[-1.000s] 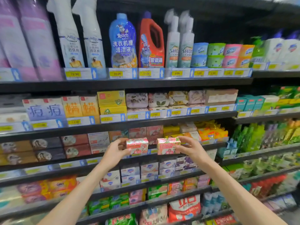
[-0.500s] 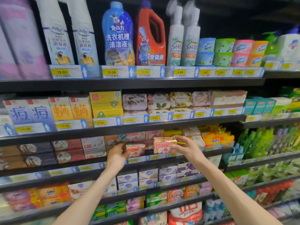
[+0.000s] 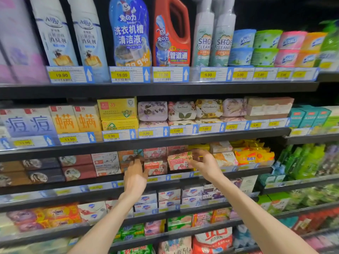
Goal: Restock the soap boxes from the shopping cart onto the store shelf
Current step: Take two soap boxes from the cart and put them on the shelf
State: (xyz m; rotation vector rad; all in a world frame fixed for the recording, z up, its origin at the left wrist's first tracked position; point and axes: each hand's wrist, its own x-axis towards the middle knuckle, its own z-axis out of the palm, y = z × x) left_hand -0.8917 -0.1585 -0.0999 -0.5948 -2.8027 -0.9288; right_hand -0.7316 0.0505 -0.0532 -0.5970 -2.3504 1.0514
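2 pink goat-soap boxes are seen on the third shelf (image 3: 238,170) from the top, in the row below the 9.90 price tags (image 3: 177,131). The left box (image 3: 156,165) is set down on the shelf, its front face turned outward, with another pink box (image 3: 154,152) just behind and above it. The left hand (image 3: 135,177) is placed against this box's left end: the thumb lies near its lower left corner and the fingers reach up along its side, partly hidden in the shadow of the shelf, so how far they are curled cannot be told, nor whether the box is gripped or only touched.

The right box (image 3: 179,160) is tilted slightly and held at its right end by the right hand (image 3: 206,166), whose fingers are curled narrowly round the edge of the box, thumb underneath. This box is just beside the left one, at the shelf front, and whether its base rests on the shelf cannot be told.

To the right, cream soap packs (image 3: 224,158) and yellow packets (image 3: 254,156) are stocked on the same shelf.
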